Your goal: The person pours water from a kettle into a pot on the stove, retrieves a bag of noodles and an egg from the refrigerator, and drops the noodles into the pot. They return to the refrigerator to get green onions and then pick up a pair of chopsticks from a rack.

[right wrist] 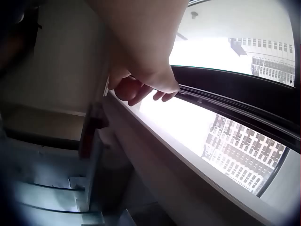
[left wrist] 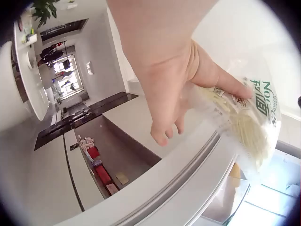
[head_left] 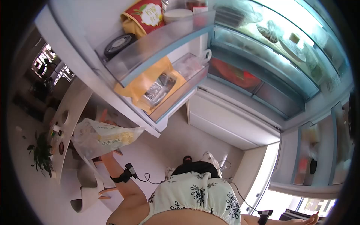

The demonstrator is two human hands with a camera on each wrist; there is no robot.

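Note:
My left hand (left wrist: 162, 80) grips a clear plastic bag (left wrist: 256, 136) of pale noodles with green print, its thumb lying along the bag. In the head view, the bag (head_left: 112, 138) hangs left of the open fridge door and covers most of that hand. Low at the right of the head view is my right hand (head_left: 304, 220), away from the shelves. The right wrist view has that hand (right wrist: 148, 77) beside a window ledge, thumb and fingers around a small round reddish thing (right wrist: 127, 89), partly hidden and dark.
The left fridge door's bins hold a red-and-gold pouch (head_left: 148, 17), a dark round container (head_left: 119, 45) and a yellow paper bag (head_left: 129, 89). Lit fridge shelves hold wrapped food. The right door (head_left: 285, 165) stands open too. A table (head_left: 69, 123) and chairs stand at left.

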